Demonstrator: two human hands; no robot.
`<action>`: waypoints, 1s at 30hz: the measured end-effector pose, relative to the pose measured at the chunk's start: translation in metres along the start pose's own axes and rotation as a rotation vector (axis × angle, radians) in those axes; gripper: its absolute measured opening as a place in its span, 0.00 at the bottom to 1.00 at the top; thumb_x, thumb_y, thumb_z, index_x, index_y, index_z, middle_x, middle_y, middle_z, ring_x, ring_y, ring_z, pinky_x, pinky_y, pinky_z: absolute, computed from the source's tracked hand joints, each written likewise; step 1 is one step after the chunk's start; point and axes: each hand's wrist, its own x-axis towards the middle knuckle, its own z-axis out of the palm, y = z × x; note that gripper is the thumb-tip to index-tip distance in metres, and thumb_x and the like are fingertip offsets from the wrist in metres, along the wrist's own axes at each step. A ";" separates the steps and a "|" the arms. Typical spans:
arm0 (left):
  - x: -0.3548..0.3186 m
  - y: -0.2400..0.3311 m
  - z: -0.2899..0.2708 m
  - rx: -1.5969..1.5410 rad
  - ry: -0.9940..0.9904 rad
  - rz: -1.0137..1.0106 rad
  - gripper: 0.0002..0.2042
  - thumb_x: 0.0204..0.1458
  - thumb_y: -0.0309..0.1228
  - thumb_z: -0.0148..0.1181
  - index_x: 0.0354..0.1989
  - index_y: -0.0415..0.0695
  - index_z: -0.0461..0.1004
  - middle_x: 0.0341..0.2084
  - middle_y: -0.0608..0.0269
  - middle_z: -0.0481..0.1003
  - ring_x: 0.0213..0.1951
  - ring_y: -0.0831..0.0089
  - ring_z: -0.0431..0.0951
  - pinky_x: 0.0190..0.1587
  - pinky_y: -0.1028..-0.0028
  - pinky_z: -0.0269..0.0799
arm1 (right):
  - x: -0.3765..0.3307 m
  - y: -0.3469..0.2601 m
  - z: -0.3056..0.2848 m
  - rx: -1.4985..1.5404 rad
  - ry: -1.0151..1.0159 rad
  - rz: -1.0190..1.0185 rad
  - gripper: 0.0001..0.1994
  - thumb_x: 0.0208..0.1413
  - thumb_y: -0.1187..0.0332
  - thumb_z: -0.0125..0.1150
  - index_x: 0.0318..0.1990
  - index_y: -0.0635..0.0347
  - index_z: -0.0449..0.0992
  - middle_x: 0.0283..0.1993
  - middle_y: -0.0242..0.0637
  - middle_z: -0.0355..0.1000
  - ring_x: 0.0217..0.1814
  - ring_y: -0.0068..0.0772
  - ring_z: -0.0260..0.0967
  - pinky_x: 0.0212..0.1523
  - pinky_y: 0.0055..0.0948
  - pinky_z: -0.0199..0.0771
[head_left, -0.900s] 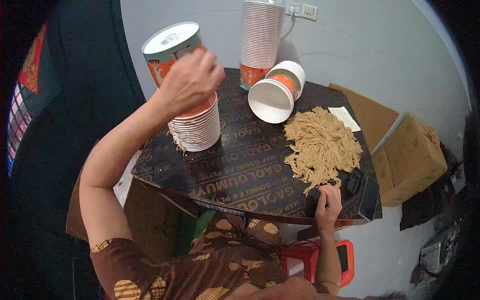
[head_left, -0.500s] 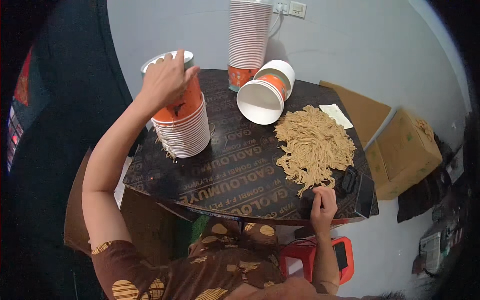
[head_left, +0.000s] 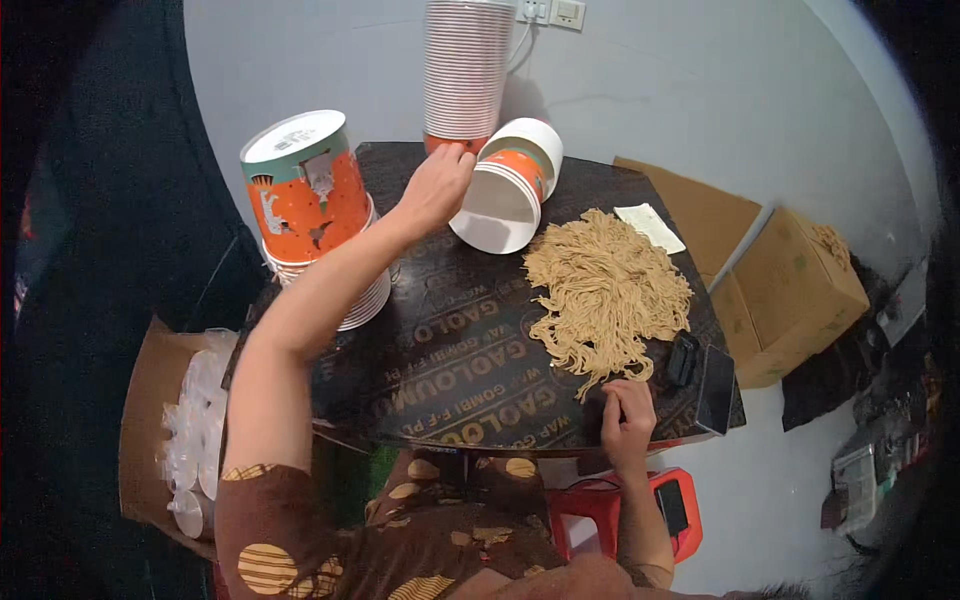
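My left hand (head_left: 440, 190) is at the upper left rim of a white-lined paper bucket (head_left: 497, 215) that lies on its side, its fingers bent and closed at that rim. Another bucket (head_left: 540, 135) lies against it from behind. To the left stands an upside-down stack of orange and green paper buckets (head_left: 312, 205), partly hidden by my left forearm. My right hand (head_left: 629, 410) rests at the table's front edge, fingers curled closed, touching the near edge of a pile of tan cords (head_left: 610, 290). Whether a strand is in its fingers is hidden.
A tall stack of buckets (head_left: 465, 75) stands at the back by the wall. A black phone (head_left: 714, 390), a small black object (head_left: 682, 360) and a white paper slip (head_left: 650, 228) lie by the cords. Cardboard boxes (head_left: 800, 290) stand right; a box of clear plastic (head_left: 150, 440) sits lower left.
My left hand has left the top of the left bucket stack and moved right to the lying bucket. My right hand stays by the cords. The view has shifted slightly.
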 end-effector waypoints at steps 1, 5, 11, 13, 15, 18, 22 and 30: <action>0.005 -0.002 0.013 -0.004 0.058 0.032 0.09 0.46 0.23 0.58 0.36 0.38 0.67 0.34 0.50 0.70 0.40 0.52 0.73 0.42 0.58 0.72 | -0.001 0.002 0.001 -0.010 0.000 -0.005 0.04 0.54 0.83 0.56 0.34 0.69 0.77 0.35 0.45 0.75 0.39 0.46 0.73 0.42 0.36 0.72; 0.015 -0.005 0.053 0.033 0.146 0.049 0.07 0.46 0.22 0.55 0.35 0.39 0.67 0.31 0.53 0.69 0.38 0.55 0.73 0.41 0.61 0.72 | -0.001 0.004 0.002 0.003 -0.009 0.001 0.04 0.54 0.83 0.56 0.34 0.69 0.77 0.35 0.45 0.75 0.38 0.45 0.73 0.41 0.36 0.72; 0.016 -0.008 0.058 -0.028 0.158 0.009 0.06 0.47 0.22 0.54 0.34 0.39 0.67 0.30 0.52 0.69 0.36 0.56 0.73 0.39 0.61 0.72 | -0.004 0.008 0.001 0.039 -0.030 0.020 0.04 0.52 0.81 0.58 0.35 0.66 0.76 0.37 0.44 0.76 0.37 0.47 0.71 0.40 0.37 0.72; 0.015 -0.006 0.052 0.005 0.190 0.018 0.06 0.46 0.22 0.54 0.33 0.39 0.67 0.30 0.52 0.69 0.36 0.56 0.73 0.38 0.60 0.72 | -0.003 0.005 0.000 0.027 -0.043 0.018 0.04 0.52 0.81 0.58 0.35 0.66 0.76 0.36 0.44 0.75 0.36 0.46 0.71 0.39 0.37 0.71; 0.014 -0.004 0.045 0.037 0.220 0.026 0.06 0.45 0.22 0.54 0.33 0.39 0.68 0.31 0.52 0.69 0.35 0.56 0.73 0.38 0.60 0.71 | -0.002 0.005 0.001 0.024 -0.031 0.002 0.04 0.52 0.81 0.58 0.35 0.66 0.76 0.36 0.43 0.75 0.36 0.46 0.71 0.38 0.37 0.71; 0.012 0.002 0.034 0.061 0.221 0.042 0.07 0.44 0.22 0.55 0.32 0.40 0.69 0.29 0.53 0.70 0.33 0.57 0.72 0.38 0.61 0.70 | -0.002 0.005 0.002 0.018 -0.018 -0.015 0.03 0.52 0.82 0.59 0.34 0.66 0.76 0.35 0.43 0.75 0.35 0.45 0.70 0.37 0.37 0.71; 0.006 0.008 0.018 0.100 0.101 0.096 0.06 0.42 0.22 0.56 0.30 0.42 0.71 0.25 0.58 0.70 0.32 0.59 0.73 0.39 0.62 0.70 | -0.003 0.006 0.004 0.020 -0.003 -0.027 0.03 0.52 0.82 0.59 0.33 0.66 0.76 0.34 0.43 0.75 0.34 0.45 0.71 0.36 0.36 0.71; 0.021 0.020 -0.032 0.030 -0.361 0.052 0.06 0.50 0.29 0.59 0.33 0.42 0.72 0.25 0.54 0.77 0.32 0.58 0.81 0.33 0.59 0.76 | -0.006 0.008 0.004 0.004 -0.003 -0.011 0.03 0.52 0.82 0.58 0.34 0.67 0.76 0.35 0.44 0.76 0.36 0.45 0.72 0.38 0.36 0.72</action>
